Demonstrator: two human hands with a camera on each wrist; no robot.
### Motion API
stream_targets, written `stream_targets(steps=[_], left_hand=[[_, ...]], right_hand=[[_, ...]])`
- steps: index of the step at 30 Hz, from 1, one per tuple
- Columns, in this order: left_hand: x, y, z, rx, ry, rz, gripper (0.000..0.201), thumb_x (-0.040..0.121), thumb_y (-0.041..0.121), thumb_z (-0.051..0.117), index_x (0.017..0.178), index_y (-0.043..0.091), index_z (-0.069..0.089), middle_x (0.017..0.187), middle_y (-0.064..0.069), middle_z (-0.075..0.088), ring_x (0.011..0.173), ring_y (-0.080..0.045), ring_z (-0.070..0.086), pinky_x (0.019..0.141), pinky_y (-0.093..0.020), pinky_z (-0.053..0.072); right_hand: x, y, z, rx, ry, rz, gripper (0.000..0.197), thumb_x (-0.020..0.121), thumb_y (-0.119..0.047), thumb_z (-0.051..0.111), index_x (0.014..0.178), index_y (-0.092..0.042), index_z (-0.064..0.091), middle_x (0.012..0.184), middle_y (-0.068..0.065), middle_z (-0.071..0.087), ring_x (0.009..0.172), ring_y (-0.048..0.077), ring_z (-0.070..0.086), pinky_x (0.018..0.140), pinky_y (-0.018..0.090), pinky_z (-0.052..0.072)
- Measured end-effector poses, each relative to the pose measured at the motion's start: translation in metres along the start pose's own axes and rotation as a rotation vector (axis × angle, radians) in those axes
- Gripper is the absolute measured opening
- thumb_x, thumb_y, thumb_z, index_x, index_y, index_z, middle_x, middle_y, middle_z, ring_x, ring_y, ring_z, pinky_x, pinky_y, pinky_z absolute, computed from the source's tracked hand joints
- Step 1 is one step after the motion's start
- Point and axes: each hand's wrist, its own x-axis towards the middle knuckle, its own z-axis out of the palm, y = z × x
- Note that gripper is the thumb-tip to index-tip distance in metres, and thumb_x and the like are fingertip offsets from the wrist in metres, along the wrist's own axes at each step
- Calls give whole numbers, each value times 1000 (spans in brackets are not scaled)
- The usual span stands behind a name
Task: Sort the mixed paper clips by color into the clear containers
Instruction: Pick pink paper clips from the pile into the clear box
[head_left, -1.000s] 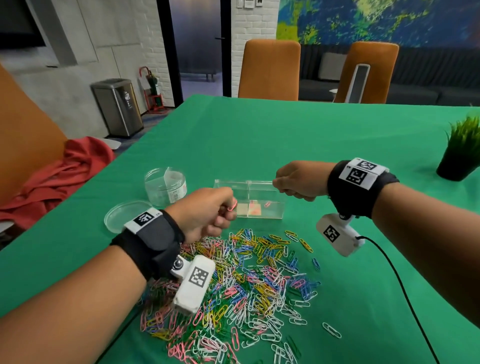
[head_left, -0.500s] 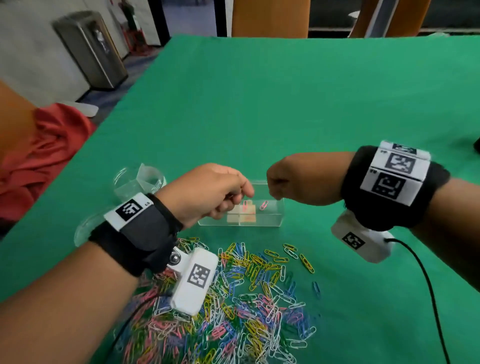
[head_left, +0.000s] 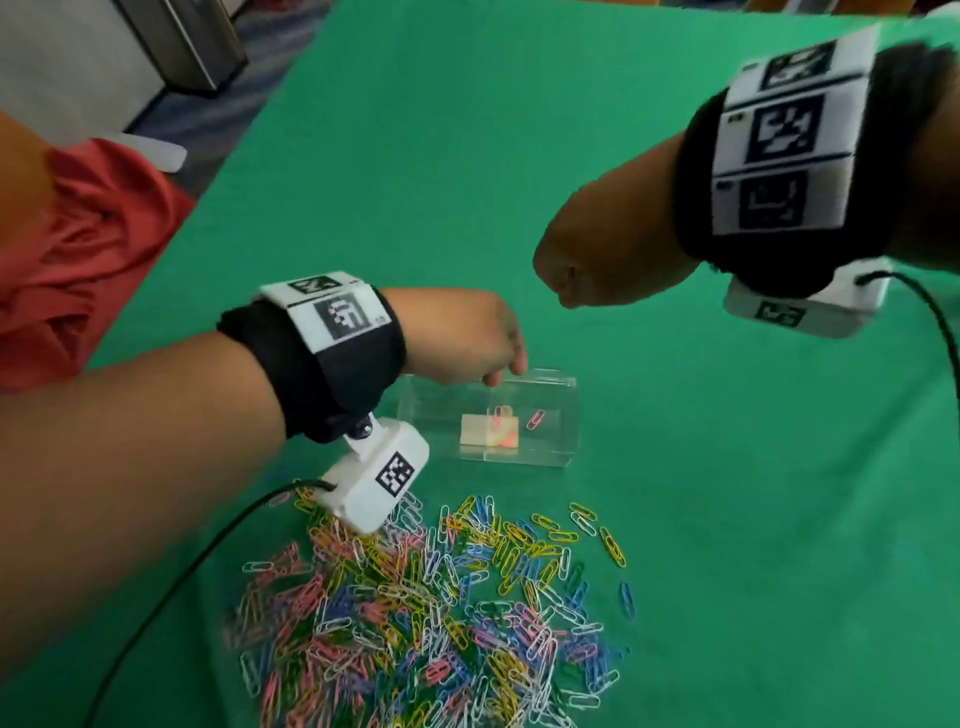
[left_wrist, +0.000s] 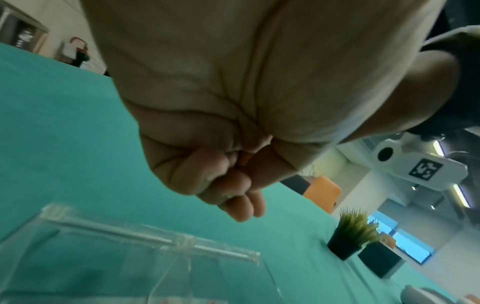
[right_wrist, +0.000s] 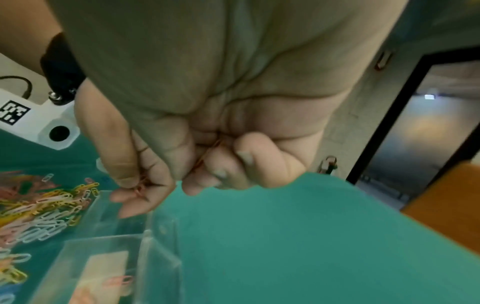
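Clear rectangular plastic container (head_left: 524, 415) lies long-side across the green counter (head_left: 727, 493), pink paper clips (head_left: 535, 419) inside. Left hand (head_left: 467, 338) above it, grip curled, contents unclear; right hand (right_wrist: 207, 156) fisted on pink clips. Multicoloured clip pile (head_left: 441, 597) near.

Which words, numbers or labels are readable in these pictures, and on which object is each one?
No readable text.
Left wristband: only square black-and-white marker codes.
Right wristband: same codes; tiny print beside them, too blurred to read.
Wrist cameras: a code each.
Pale label in the clear container: blurred.
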Motion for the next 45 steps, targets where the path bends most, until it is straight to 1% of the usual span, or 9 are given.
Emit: stream_targets(steps=[5, 10, 14, 17, 20, 25, 28, 32, 45], left_hand=[[18, -19, 22, 81, -116, 64, 29, 95, 0, 40, 89, 20, 60, 83, 1, 66, 69, -19, 59, 62, -26, 50], [18, -31, 39, 38, 20, 122, 21, 95, 0, 53, 91, 18, 63, 87, -4, 75, 66, -16, 68, 68, -26, 58], [8, -25, 53, 5, 105, 132, 10, 87, 2, 68, 92, 11, 68, 90, -12, 76, 87, -28, 74, 87, -43, 60], [-4, -13, 56, 254, 250, 136, 11, 78, 14, 71, 88, 14, 69, 85, -11, 73, 74, -24, 68, 79, -43, 59], [-15, -6, 55, 392, 296, 139, 28, 72, 20, 60, 96, 28, 71, 91, -8, 73, 83, -31, 67, 79, -42, 58], [-33, -15, 62, 277, 353, 242, 34, 86, 13, 66, 116, 28, 69, 104, 11, 74, 96, -11, 70, 93, -35, 54], [-61, -24, 88, 247, 433, 341, 21, 86, 14, 70, 102, 28, 69, 92, 13, 73, 86, -4, 68, 88, -33, 55], [-102, -51, 130, 250, 273, 290, 19, 84, 23, 73, 101, 31, 69, 87, 17, 71, 81, 2, 66, 83, -31, 54], [-108, -37, 199, 482, 344, 218, 26, 96, 39, 59, 120, 36, 68, 109, 10, 67, 103, -15, 62, 89, -32, 48]], right_hand=[[22, -33, 41, 293, 39, 24, 21, 92, -20, 50, 91, -9, 67, 70, -1, 65, 59, 18, 59, 40, 13, 37], [14, -44, 71, 645, 174, 118, 17, 85, -11, 59, 89, -22, 72, 71, -5, 74, 62, 6, 71, 71, 19, 54], [7, -62, 87, 554, 246, 180, 20, 84, -10, 60, 90, -25, 71, 74, -6, 73, 64, 9, 71, 68, 20, 52], [-4, -71, 93, 500, 272, 181, 22, 84, -9, 61, 88, -30, 65, 85, 0, 74, 74, 22, 71, 73, 29, 55], [-15, -74, 98, 533, 338, 185, 23, 85, -4, 53, 88, -24, 64, 97, 0, 74, 80, 27, 68, 79, 35, 56], [-42, -93, 118, 370, 557, 253, 12, 82, -16, 59, 85, -26, 66, 82, -3, 67, 78, 26, 59, 70, 31, 49], [-64, -123, 137, 406, 434, 151, 8, 80, -19, 61, 82, -25, 67, 74, -6, 65, 68, 19, 57, 62, 27, 46], [-83, -159, 172, 523, 116, 80, 14, 77, -20, 64, 88, -27, 70, 75, -11, 68, 69, 10, 62, 66, 26, 52], [-86, -192, 210, 675, 326, 229, 13, 81, -26, 69, 83, -33, 59, 72, -14, 57, 73, 12, 57, 66, 25, 46]])
